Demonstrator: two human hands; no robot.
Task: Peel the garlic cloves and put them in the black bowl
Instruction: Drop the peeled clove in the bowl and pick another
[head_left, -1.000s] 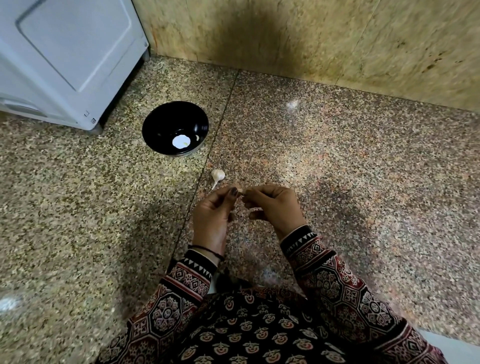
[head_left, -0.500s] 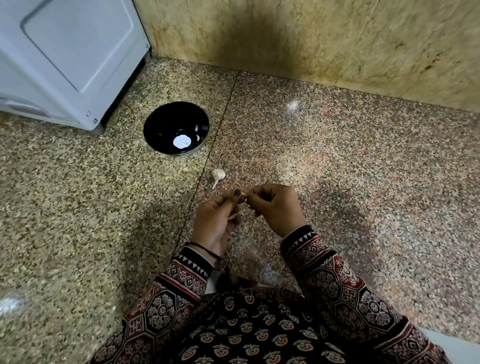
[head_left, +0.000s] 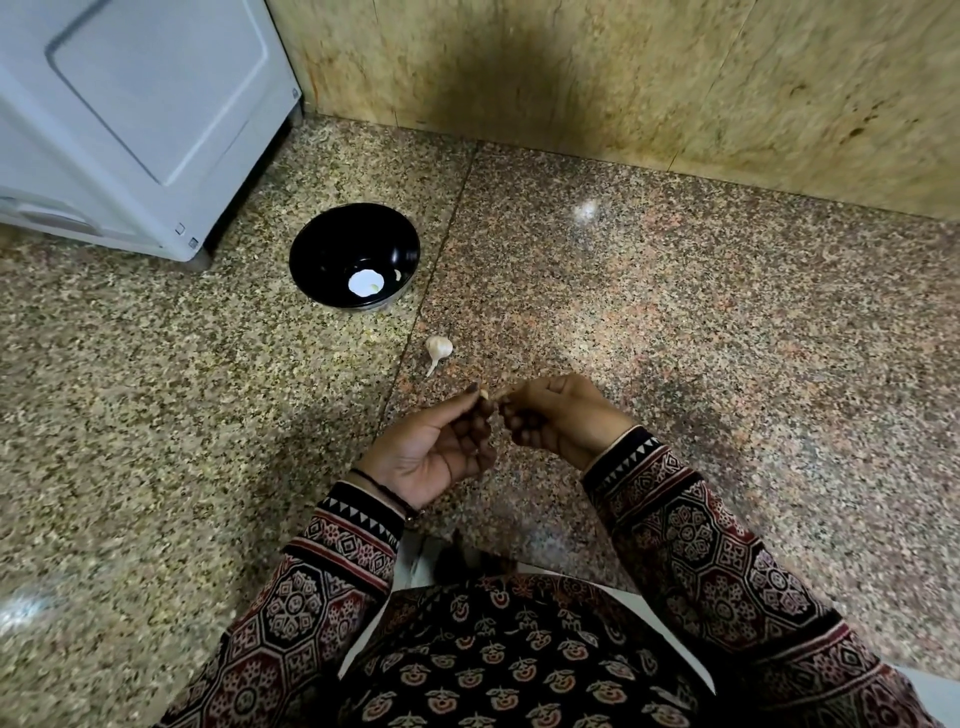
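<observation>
The garlic clove (head_left: 484, 394) is tiny and sits right between both sets of fingertips, held up over the granite floor (head_left: 675, 322). The left hand (head_left: 436, 452) pinches one end with thumb and fingers curled onto it. The right hand (head_left: 558, 421) is pinched on the other end; I honestly can't tell if it's got skin or the clove itself.

My two cents for peeling: anchor with the left, let the right nail catch the papery edge at the tip, and pull along the clove rather than across, so it doesn't pop out.

The garlic bulb (head_left: 439, 347) lies just ahead of the hands, and the black bowl (head_left: 317, 244) is a bit further, front-left, near the white appliance (head_left: 130, 104).
</observation>
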